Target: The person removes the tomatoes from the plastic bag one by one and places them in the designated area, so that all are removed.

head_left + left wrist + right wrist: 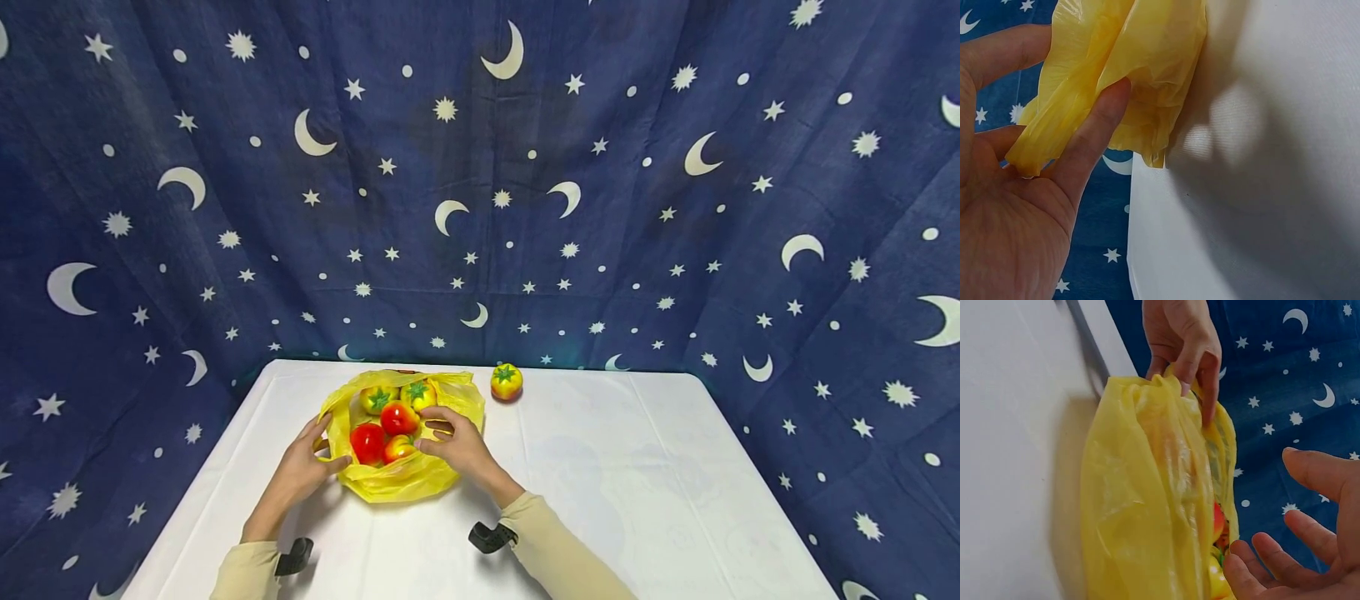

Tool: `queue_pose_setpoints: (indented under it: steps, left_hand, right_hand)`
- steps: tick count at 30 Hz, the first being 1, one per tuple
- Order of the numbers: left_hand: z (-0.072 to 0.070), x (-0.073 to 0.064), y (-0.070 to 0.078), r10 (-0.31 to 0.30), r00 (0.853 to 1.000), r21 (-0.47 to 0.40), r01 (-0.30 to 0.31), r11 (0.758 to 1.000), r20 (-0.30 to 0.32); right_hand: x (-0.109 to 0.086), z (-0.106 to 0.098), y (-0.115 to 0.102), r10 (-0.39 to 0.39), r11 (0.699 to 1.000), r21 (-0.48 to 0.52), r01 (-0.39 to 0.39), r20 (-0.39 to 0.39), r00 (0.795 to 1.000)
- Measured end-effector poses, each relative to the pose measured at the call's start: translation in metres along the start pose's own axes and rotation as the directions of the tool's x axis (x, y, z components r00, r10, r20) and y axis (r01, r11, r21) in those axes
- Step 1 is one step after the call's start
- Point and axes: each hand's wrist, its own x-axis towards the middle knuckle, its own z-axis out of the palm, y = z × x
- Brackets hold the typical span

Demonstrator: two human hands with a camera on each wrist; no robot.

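A yellow plastic bag sits on the table with its mouth spread wide. Inside it lie several fruits: red ones and yellow-and-red ones with green star-shaped tops. At the bag's left side, my left hand grips the rim between thumb and fingers. Seen in the left wrist view, the thin plastic runs between those fingers. My right hand is over the bag's right side, its fingers loosely bent and spread. The right wrist view shows nothing held in that hand.
One more yellow-and-red fruit with a green top stands near the table's back edge, right of the bag. A white cloth covers the table. Behind and at both sides hangs a dark blue curtain with moons and stars.
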Motion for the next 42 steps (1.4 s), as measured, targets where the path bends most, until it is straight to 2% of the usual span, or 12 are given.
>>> queue_pose_setpoints:
  steps: [4,7,13,23,34,42]
  left_hand:
    - [0.000,-0.001,-0.001,0.003,1.000,0.005,-0.003,1.000,0.000]
    - [0.000,-0.001,-0.001,0.003,1.000,0.010,-0.003,1.000,-0.001]
    - [0.000,0.000,-0.002,-0.003,1.000,0.013,0.003,1.000,0.000]
    - [0.000,0.000,-0.002,-0.008,1.000,0.014,0.008,1.000,0.005]
    - [0.003,0.001,-0.008,0.010,1.000,0.011,-0.010,1.000,-0.002]
    - [0.004,0.001,-0.007,0.013,1.000,0.021,-0.013,1.000,-0.005]
  right_hand:
    - [0.008,0.005,0.020,0.018,1.000,-0.016,-0.018,-0.006,1.000]
    - [0.013,0.008,0.027,0.039,0.998,-0.038,-0.040,-0.012,0.999]
    - [0.015,0.011,0.030,0.075,0.995,-0.068,-0.076,-0.015,0.997]
    - [0.015,0.014,0.032,0.127,0.991,-0.037,-0.127,-0.007,0.992]
    - [0.016,0.018,0.040,0.151,0.982,-0.111,-0.150,0.003,0.989]
    - [0.017,0.019,0.044,0.193,0.975,-0.109,-0.191,0.007,0.981]
